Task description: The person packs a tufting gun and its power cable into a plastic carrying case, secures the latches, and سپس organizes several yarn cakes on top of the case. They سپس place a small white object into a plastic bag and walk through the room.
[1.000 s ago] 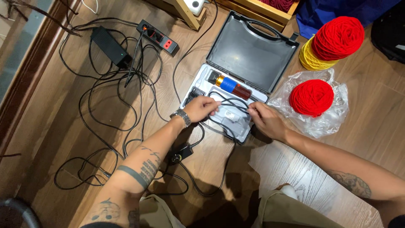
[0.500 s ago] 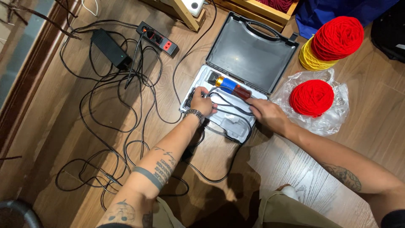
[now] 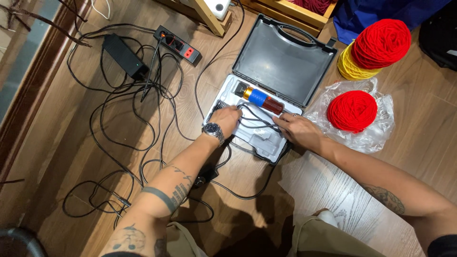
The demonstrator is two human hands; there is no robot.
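An open grey plastic case (image 3: 281, 59) lies on the wooden floor. In its white tray rests a cylindrical tool (image 3: 261, 97) with gold, blue and red bands. My left hand (image 3: 227, 119), with a watch on the wrist, presses on a black cable (image 3: 257, 118) coiled in the tray's left part. My right hand (image 3: 297, 131) lies on the tray's right side, fingers on the same cable near the tool's end.
Black cables (image 3: 138, 119) sprawl across the floor at left, with a power strip (image 3: 177, 44) and a black adapter (image 3: 124, 56). Red yarn in a clear bag (image 3: 352, 110) and stacked red and yellow yarn (image 3: 378, 45) lie right of the case. Wooden furniture stands behind.
Both hands have shifted up into the case's tray, and more of the black cable now lies coiled inside it. The case and yarn have not moved.
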